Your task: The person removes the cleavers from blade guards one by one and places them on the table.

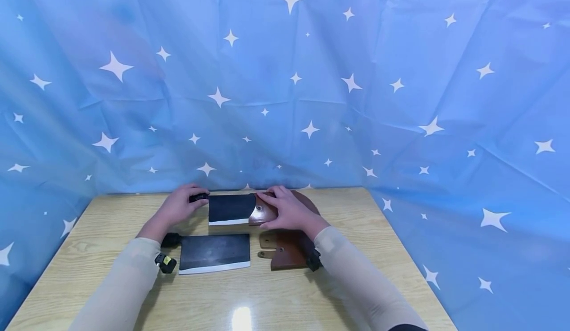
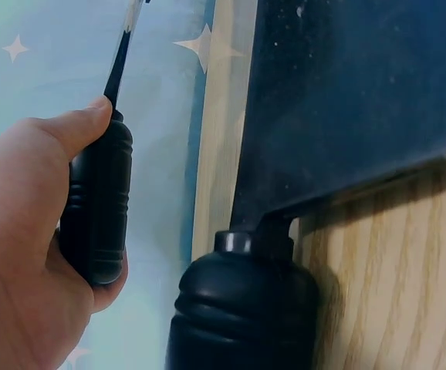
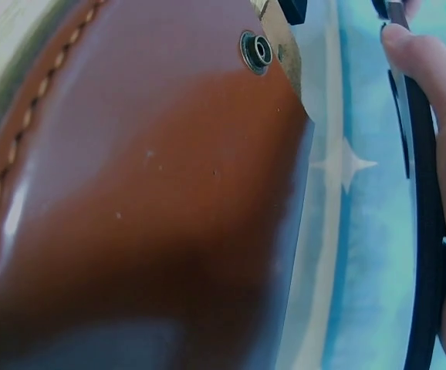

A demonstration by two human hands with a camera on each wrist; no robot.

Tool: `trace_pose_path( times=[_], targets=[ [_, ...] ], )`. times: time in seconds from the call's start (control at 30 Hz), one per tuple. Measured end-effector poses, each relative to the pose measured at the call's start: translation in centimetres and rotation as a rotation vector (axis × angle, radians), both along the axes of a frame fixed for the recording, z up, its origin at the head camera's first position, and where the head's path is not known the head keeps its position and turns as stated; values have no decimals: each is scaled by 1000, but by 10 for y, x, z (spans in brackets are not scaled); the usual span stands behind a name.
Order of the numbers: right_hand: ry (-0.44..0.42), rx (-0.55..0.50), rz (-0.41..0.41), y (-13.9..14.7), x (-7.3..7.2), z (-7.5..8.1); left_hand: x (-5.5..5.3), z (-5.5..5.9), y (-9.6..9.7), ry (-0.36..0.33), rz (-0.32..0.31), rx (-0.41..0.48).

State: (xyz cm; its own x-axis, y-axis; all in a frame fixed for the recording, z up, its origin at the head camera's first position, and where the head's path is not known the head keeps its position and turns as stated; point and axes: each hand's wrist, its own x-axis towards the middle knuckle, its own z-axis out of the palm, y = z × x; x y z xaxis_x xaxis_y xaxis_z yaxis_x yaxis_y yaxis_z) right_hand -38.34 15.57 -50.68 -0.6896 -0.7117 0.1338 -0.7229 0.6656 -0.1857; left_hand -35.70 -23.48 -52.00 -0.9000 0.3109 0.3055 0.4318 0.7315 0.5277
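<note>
At the back of the table, my left hand grips the ridged black handle of a cleaver. Its dark blade has a bright lower edge and points right. In the left wrist view this blade shows nearly edge-on. My right hand holds a brown leather sheath with a snap, thumb and fingers spread across it. The blade's right end disappears behind the sheath's curved edge. In front lies a second cleaver, handle to the left, under my left forearm.
A second brown sheath with stitched edge and snap straps lies right of the front cleaver, partly beneath my right wrist. The wooden table ends at a blue star-patterned cloth behind. Each wrist carries a small black camera.
</note>
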Motion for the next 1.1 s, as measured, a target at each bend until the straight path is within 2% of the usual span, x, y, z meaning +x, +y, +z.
trace_pose_path(
  times=[0.67, 0.9, 1.1],
  targets=[
    [6, 27, 31, -1, -1, 1, 1, 1, -5, -21, 6, -15],
    [-5, -15, 16, 6, -1, 2, 4, 4, -10, -40, 22, -1],
    [1, -18, 31, 8, -1, 3, 6, 6, -13, -28, 12, -5]
  ],
)
